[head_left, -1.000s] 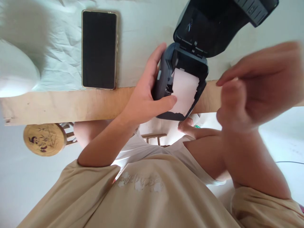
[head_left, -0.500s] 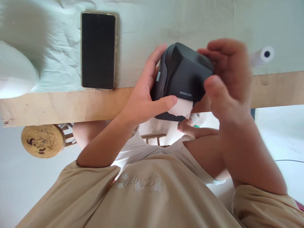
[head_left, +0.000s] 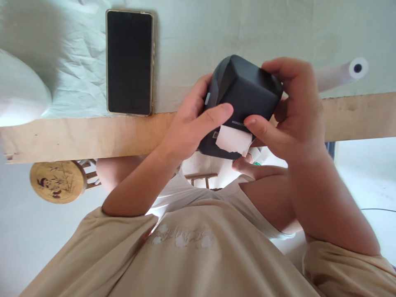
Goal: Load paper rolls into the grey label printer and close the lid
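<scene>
Both our hands clasp the printer (head_left: 244, 97) at the centre of the frame: the left hand (head_left: 188, 128) wraps its left side with the thumb laid across the lid, the right hand (head_left: 293, 111) grips its right side with the thumb beside the paper (head_left: 233, 140) poking from the slot. With the lid down and the torn strip out, we judge the step as pressing the lid shut; the next move calls for even pressure from both thumbs without pinching the strip. We hold the printer over the table's (head_left: 93, 136) near edge, half off it, so it could slip toward our lap. A phone (head_left: 130, 62) lies upper left, well apart; a paper roll (head_left: 340, 74) lies at right, near our knuckles. Open cloth lies beyond the printer.
</scene>
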`<move>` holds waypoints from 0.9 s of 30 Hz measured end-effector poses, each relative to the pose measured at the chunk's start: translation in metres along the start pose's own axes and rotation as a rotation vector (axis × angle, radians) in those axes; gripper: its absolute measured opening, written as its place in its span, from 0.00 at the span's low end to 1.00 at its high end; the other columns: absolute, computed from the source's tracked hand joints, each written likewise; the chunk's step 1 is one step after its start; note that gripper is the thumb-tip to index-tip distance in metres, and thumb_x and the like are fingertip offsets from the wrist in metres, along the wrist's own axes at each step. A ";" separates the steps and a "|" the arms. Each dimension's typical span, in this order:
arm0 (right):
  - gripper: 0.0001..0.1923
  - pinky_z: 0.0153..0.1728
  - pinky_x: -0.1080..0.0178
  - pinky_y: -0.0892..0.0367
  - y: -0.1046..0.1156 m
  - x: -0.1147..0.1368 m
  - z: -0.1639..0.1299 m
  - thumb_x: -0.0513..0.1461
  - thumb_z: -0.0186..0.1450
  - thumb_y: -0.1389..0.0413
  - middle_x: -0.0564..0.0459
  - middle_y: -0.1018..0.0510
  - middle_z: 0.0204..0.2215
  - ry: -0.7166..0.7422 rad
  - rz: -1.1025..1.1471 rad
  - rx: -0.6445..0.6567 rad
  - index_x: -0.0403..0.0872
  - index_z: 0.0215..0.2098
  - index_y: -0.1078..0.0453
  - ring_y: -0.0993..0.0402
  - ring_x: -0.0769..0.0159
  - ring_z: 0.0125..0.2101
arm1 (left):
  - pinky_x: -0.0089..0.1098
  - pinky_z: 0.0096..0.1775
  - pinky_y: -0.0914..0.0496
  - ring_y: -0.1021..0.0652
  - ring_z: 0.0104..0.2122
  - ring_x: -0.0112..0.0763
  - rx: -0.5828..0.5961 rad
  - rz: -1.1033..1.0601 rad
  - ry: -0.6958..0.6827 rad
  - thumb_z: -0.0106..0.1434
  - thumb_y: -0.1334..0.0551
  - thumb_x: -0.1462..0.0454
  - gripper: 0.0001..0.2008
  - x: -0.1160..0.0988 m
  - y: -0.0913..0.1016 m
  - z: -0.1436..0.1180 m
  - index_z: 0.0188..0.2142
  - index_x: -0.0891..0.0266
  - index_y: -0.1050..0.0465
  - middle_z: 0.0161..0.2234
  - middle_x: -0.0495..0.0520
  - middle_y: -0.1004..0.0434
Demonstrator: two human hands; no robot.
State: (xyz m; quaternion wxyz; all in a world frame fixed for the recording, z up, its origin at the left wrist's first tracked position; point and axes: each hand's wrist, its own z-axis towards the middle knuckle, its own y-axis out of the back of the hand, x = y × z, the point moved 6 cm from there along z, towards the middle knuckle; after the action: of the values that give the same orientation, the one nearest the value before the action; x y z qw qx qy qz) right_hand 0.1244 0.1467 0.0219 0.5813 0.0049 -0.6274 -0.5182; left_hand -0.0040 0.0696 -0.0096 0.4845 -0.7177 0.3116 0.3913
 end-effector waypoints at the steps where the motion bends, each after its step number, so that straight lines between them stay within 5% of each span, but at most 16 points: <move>1: 0.29 0.44 0.62 0.26 0.000 -0.001 0.000 0.52 0.64 0.44 0.53 0.33 0.53 -0.004 -0.016 0.007 0.52 0.59 0.43 0.30 0.69 0.48 | 0.24 0.37 0.32 0.24 0.39 0.28 0.031 -0.030 0.004 0.64 0.41 0.57 0.18 0.002 0.001 0.002 0.51 0.61 0.33 0.42 0.50 0.27; 4: 0.27 0.52 0.54 0.28 0.002 0.002 0.001 0.51 0.66 0.47 0.50 0.31 0.53 0.056 -0.104 -0.004 0.50 0.59 0.42 0.29 0.63 0.51 | 0.26 0.33 0.31 0.24 0.36 0.28 0.077 -0.106 0.018 0.67 0.44 0.54 0.15 0.006 0.005 0.007 0.46 0.60 0.28 0.38 0.50 0.24; 9: 0.23 0.54 0.54 0.29 0.009 0.007 -0.001 0.50 0.67 0.50 0.51 0.31 0.52 0.150 -0.076 -0.108 0.53 0.58 0.38 0.31 0.62 0.53 | 0.26 0.50 0.31 0.24 0.48 0.28 0.031 -0.139 -0.036 0.71 0.48 0.60 0.15 0.003 0.011 0.010 0.41 0.61 0.24 0.41 0.48 0.22; 16: 0.34 0.57 0.51 0.32 -0.002 0.005 -0.002 0.49 0.61 0.43 0.51 0.34 0.56 0.133 -0.109 0.014 0.55 0.63 0.46 0.34 0.59 0.56 | 0.29 0.39 0.30 0.22 0.42 0.33 0.039 -0.115 0.007 0.70 0.46 0.58 0.14 0.002 0.012 0.008 0.43 0.61 0.23 0.37 0.50 0.23; 27: 0.35 0.57 0.59 0.28 0.004 0.020 0.004 0.51 0.61 0.40 0.49 0.34 0.55 0.154 -0.157 0.038 0.51 0.61 0.46 0.33 0.65 0.56 | 0.21 0.39 0.32 0.28 0.33 0.20 -0.039 -0.120 0.002 0.70 0.44 0.59 0.12 -0.002 0.010 0.010 0.41 0.62 0.24 0.35 0.49 0.28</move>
State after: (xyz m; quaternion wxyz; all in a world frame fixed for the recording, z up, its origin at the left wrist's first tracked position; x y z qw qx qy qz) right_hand 0.1179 0.1392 0.0398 0.5851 0.1051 -0.5883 -0.5482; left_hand -0.0153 0.0757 -0.0146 0.4926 -0.7448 0.2608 0.3670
